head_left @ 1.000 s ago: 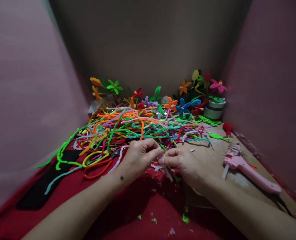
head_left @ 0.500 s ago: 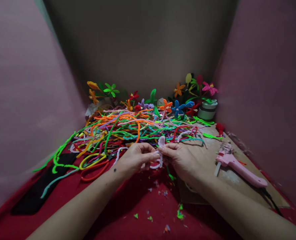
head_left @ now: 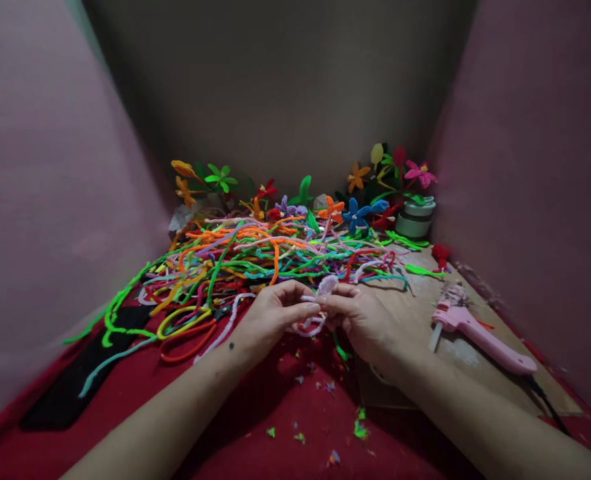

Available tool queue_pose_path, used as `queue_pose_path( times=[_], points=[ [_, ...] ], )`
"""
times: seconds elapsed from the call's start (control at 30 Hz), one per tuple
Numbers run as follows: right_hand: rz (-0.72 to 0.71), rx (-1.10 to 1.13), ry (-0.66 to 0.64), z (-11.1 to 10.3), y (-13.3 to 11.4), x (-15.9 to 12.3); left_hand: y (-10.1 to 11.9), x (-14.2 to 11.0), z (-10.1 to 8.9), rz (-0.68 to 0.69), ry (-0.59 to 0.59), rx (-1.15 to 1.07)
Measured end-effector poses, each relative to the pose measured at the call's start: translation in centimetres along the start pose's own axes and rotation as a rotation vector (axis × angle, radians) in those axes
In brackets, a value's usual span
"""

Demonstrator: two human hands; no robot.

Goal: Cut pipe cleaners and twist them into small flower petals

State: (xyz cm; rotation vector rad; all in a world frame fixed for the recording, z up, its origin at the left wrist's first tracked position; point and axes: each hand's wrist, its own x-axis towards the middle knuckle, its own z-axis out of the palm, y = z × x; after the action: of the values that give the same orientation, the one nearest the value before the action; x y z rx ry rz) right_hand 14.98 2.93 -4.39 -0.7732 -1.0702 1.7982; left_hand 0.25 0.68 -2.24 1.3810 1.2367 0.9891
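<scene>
At the frame's centre, the left hand (head_left: pixel 278 312) and right hand (head_left: pixel 368 320) are together, fingertips pinching a pale lilac pipe cleaner (head_left: pixel 328 285), probably to hold its loop in shape, though fingers hide much of it, the pink glue gun (head_left: pixel 485 339) lying apart at centre right.

left hand (head_left: pixel 278 313): thumb-and-finger grip, pinched | right hand (head_left: pixel 370 323): likewise pinched, just beside it | forearms (head_left: pixel 175 403): angled inward

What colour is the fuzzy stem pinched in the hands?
Pale lilac, near white; the fuzzy stem shows best in the head view.
</scene>
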Motion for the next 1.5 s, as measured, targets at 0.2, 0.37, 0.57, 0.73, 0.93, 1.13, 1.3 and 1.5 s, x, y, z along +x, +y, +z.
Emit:
queue_pose_path(
  times=[0.2, 0.37, 0.57, 0.73, 0.93, 1.13, 1.3, 1.5],
  points=[
    [-0.049, -0.034, 0.035, -0.3, 0.2, 0.2, -0.1, -0.3, 0.7, -0.090, 0.031, -0.097],
    [-0.089, -0.151, 0.093, -0.8, 0.4, 0.5, -0.2, -0.3, 0.5, -0.037, 0.022, -0.045],
    [-0.263, -0.383, 0.142, 0.1, -0.1, -0.5, -0.2, -0.4, 1.1, -0.065, 0.117, -0.022],
    [-0.355, -0.482, 0.135, 0.3, -0.5, -0.9, 0.0, -0.3, 1.1, -0.052, 0.125, -0.038],
    [-0.174, -0.242, 0.083, -0.3, -0.3, 0.0, -0.2, -0.4, 0.7, -0.072, 0.042, -0.023],
    [-0.077, -0.103, 0.078, -0.5, -0.2, 0.2, -0.4, -0.3, 0.6, -0.096, 0.015, -0.118],
    [-0.119, -0.190, 0.086, -0.4, -0.1, 0.2, -0.4, -0.2, 0.5, -0.067, 0.061, -0.080],
    [-0.096, -0.234, 0.106, 0.0, -0.2, -0.1, -0.3, -0.3, 0.8, -0.038, 0.090, -0.073]
  ],
)
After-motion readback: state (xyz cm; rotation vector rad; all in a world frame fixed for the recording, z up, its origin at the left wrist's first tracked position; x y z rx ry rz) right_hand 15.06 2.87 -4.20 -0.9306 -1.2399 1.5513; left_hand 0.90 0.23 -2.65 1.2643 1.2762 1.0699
